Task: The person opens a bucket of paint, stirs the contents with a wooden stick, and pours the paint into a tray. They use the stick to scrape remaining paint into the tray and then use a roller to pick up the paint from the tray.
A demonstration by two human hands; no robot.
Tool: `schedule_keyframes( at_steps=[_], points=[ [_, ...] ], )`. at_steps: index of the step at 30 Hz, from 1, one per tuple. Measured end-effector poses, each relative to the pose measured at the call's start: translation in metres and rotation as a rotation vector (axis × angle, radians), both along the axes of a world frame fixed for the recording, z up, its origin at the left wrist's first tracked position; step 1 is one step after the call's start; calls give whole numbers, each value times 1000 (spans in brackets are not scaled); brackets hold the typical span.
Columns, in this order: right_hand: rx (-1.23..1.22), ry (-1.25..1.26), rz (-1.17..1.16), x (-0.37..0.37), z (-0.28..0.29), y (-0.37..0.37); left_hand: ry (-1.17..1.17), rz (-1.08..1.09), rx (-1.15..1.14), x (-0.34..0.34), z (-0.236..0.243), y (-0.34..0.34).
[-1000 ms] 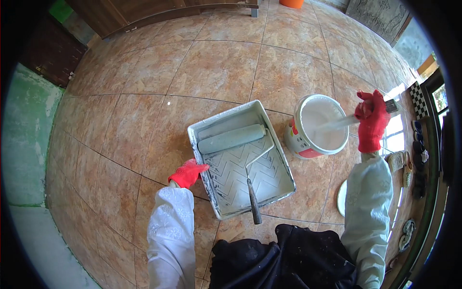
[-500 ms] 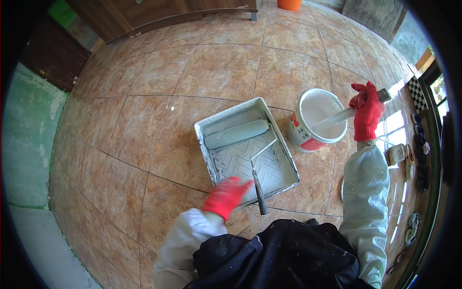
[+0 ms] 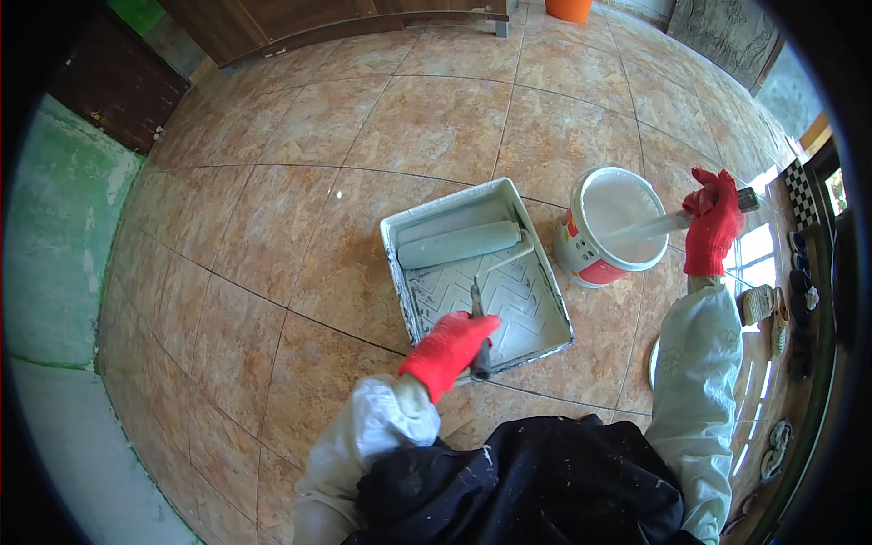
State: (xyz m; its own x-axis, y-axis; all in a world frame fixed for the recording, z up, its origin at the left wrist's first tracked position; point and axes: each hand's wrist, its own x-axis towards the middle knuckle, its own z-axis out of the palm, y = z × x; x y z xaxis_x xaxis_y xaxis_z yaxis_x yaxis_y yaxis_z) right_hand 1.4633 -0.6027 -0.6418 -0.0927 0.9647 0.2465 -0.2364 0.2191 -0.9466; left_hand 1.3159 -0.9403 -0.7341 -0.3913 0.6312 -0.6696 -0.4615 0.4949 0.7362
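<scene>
My left hand (image 3: 450,351), in a red glove, is closed round the dark handle of a paint roller (image 3: 461,245). The roller's long pale sleeve lies across the deep end of a paint tray (image 3: 556,313) with a zigzag-ribbed slope, wet with whitish paint. To the right of the tray stands a white paint bucket (image 3: 599,272) with red marks, holding pale liquid. My right hand (image 3: 714,222), also red-gloved, grips the upper end of a pale, flat-looking stick (image 3: 649,229). The stick leans over the bucket's rim, and its lower end is hidden in the liquid.
Brown tiled floor (image 3: 272,227) surrounds the tray. A green and white wall (image 3: 77,227) rises at the left. A wooden cabinet (image 3: 318,23) and an orange container (image 3: 569,9) stand at the back. Several shoes (image 3: 758,304) line the right side. A pale round edge (image 3: 653,363) shows beside my right sleeve.
My left hand has moved onto the roller's handle and closed round it; the handle has swung slightly left. My right hand still holds the stick. The whole view has shifted a little.
</scene>
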Motion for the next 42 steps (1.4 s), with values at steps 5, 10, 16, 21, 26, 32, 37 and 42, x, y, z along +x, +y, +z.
schedule_keyframes(
  at_steps=[5, 10, 16, 21, 26, 32, 37, 42],
  points=[
    [-21, 61, 150, -13, -8, -15, 115, -24, 167, -18, 39, -25],
    [-23, 68, 141, -11, -7, -16, 88, -100, -45, -20, 81, -22],
    [-20, 92, 94, 0, -14, -10, -51, -95, -11, -17, 79, -31],
    [-28, 116, 79, 14, -22, -11, -90, -126, -155, 6, 69, -42],
    [-2, 173, 46, 42, -40, 3, -113, -223, -232, 28, 79, -43],
    [-71, 127, 154, 51, -45, -8, -166, -277, -243, 55, 65, -54],
    [-101, 9, 205, 61, -56, -13, -205, -346, -173, 68, 49, -67],
    [-78, -109, 226, 65, -67, -23, -310, -260, -91, 78, 34, -68]
  ],
)
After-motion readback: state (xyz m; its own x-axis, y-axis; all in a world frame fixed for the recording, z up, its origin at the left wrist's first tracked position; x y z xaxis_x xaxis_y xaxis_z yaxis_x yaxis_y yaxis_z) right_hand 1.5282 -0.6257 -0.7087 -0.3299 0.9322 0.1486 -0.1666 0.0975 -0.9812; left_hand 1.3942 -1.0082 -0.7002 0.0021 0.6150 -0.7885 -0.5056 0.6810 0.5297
